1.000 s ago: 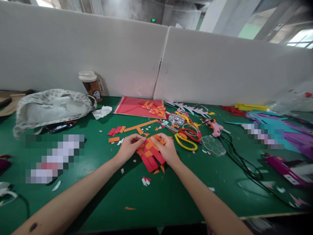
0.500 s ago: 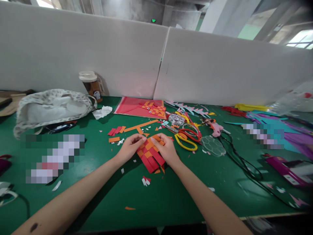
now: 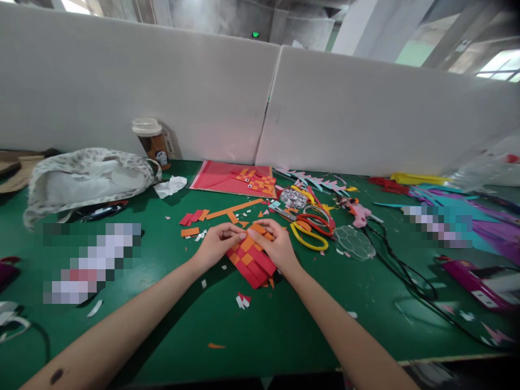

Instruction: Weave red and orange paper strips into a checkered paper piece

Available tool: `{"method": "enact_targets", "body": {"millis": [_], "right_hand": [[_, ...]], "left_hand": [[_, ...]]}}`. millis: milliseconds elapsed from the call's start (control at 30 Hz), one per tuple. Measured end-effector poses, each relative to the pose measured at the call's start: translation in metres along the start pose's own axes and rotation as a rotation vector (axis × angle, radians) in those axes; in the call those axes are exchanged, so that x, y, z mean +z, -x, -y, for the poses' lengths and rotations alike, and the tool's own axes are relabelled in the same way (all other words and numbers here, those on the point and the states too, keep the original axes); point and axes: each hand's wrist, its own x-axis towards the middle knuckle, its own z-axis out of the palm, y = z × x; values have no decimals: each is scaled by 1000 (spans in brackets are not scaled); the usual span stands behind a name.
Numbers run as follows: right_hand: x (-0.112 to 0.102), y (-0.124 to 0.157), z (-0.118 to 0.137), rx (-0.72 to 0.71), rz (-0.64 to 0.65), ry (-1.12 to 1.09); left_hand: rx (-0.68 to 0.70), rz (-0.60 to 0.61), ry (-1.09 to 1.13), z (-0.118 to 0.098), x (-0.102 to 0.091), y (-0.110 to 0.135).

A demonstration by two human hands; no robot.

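Observation:
A woven piece of red and orange paper strips lies on the green table in front of me. My left hand pinches its upper left edge, fingers closed. My right hand pinches the upper right part, fingertips almost meeting those of the left. Loose red strip ends stick out toward me below both hands. Cut orange and red strips lie just beyond my hands.
Yellow and red scissors, a pink glue gun with a black cord, a clear plastic piece and googly eyes lie to the right. A red sheet with a finished weave, a coffee cup and a cloth bag stand behind.
My fingertips have drawn closer together over the top of the weave. The piece has shifted slightly and its loose red ends lie a little more bunched.

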Motion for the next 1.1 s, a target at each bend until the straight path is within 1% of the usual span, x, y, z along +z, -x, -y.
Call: {"method": "enact_targets", "body": {"millis": [67, 133, 267, 333, 433, 533, 733, 933, 1100], "right_hand": [[-1, -2, -1, 27, -42, -26], [-3, -4, -2, 12, -84, -21], [-5, -6, -3, -22, -120, -26], [-6, -6, -3, -25, -99, -28], [-5, -5, -1, -48, -27, -9], [-5, -3, 1, -56, 26, 8], [-4, -3, 2, -36, -40, -23], [-4, -4, 3, -40, -43, -34], [-7, -6, 2, 29, -53, -22]], "left_hand": [[-4, -48, -1, 1, 1, 0], [-12, -74, -11, 1, 1, 0], [-25, -36, -22, -2, 1, 0], [-37, 11, -3, -4, 1, 1], [-40, 88, 9, -4, 0, 2], [-35, 127, 4, -2, 0, 2], [-55, 60, -22, 1, 1, 0], [-83, 36, -6, 1, 3, 0], [-91, -14, 55, 1, 3, -1]]}}
